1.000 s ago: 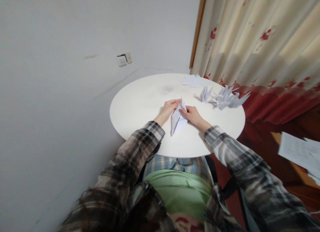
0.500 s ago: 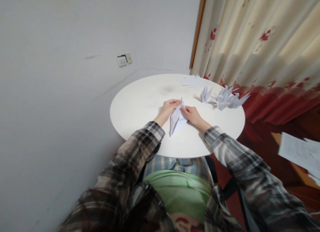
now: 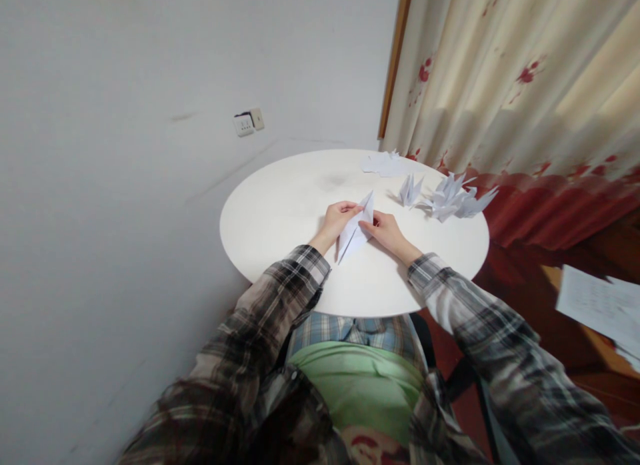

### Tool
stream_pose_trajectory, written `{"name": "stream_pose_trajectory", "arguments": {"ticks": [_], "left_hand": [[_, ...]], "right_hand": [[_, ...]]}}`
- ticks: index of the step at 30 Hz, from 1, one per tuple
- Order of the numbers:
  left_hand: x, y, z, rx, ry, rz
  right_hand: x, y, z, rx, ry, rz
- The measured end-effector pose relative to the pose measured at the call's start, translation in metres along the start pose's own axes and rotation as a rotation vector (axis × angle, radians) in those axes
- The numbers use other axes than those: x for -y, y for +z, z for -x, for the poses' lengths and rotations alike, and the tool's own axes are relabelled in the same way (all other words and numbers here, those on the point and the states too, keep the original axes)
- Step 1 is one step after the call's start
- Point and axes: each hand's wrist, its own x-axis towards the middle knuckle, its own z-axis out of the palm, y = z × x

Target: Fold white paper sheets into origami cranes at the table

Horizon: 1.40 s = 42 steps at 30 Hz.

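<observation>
Between my hands is a folded sheet of white paper (image 3: 354, 241), a long diamond shape with a crease or slit down its middle. My left hand (image 3: 339, 221) grips its left edge, with the fingers over the upper part. On the other side, my right hand (image 3: 386, 230) pinches the right edge, its thumb lying on top of the paper. The fingers beneath the paper are hidden. The paper's upper point sticks up past my left fingertips, and its lower point faces me, close to the white round table (image 3: 280, 218).
Several folded paper cranes (image 3: 450, 197) cluster at the table's right, with a single one (image 3: 410, 191) beside them. Flat white paper pieces (image 3: 383, 163) lie at the far edge. Printed sheets (image 3: 590, 298) rest on a wooden surface at lower right. A wall socket (image 3: 244, 125) and curtain (image 3: 515, 85) stand behind.
The upper point of the folded paper now stands out flat and long above my fingers, where it was mostly covered before. My right hand has shifted slightly down along its edge.
</observation>
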Motion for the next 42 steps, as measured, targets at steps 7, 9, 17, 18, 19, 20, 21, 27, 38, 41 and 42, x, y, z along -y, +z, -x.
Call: {"name": "stream_pose_trajectory", "arguments": {"ticks": [7,9,17,18,19,20,21,27,38,41,42], "left_hand": [[-0.001,0.0,0.001,0.034,-0.047,-0.145],[0.0,-0.001,0.001,0.033,-0.011,-0.169],[0.009,-0.008,-0.009,-0.086,0.062,-0.404],[0.01,-0.008,-0.01,-0.098,0.056,-0.463],[0.011,-0.008,-0.01,-0.098,0.054,-0.526],[0.011,-0.008,-0.01,-0.089,0.066,-0.588],[0.011,-0.009,-0.01,-0.067,0.088,-0.649],[0.016,-0.012,-0.007,0.025,0.282,-0.999],[0.012,-0.008,-0.003,0.214,0.316,-0.954],[0.01,-0.009,-0.003,0.214,0.305,-0.99],[0.009,-0.01,-0.003,0.203,0.299,-0.981]], "right_hand": [[-0.004,-0.002,-0.003,-0.255,0.015,0.083],[-0.006,-0.001,-0.004,-0.256,0.002,0.07],[-0.013,0.005,-0.007,-0.164,-0.016,-0.07],[-0.014,0.005,-0.007,-0.158,-0.005,-0.078],[-0.015,0.006,-0.007,-0.149,0.012,-0.078],[-0.016,0.006,-0.006,-0.14,0.033,-0.069],[-0.017,0.007,-0.006,-0.13,0.054,-0.053],[-0.019,0.006,-0.003,-0.113,0.067,0.108],[-0.02,0.002,-0.001,-0.141,0.105,0.271],[-0.021,0.001,-0.001,-0.176,0.117,0.264],[-0.021,0.001,-0.001,-0.18,0.119,0.258]]}}
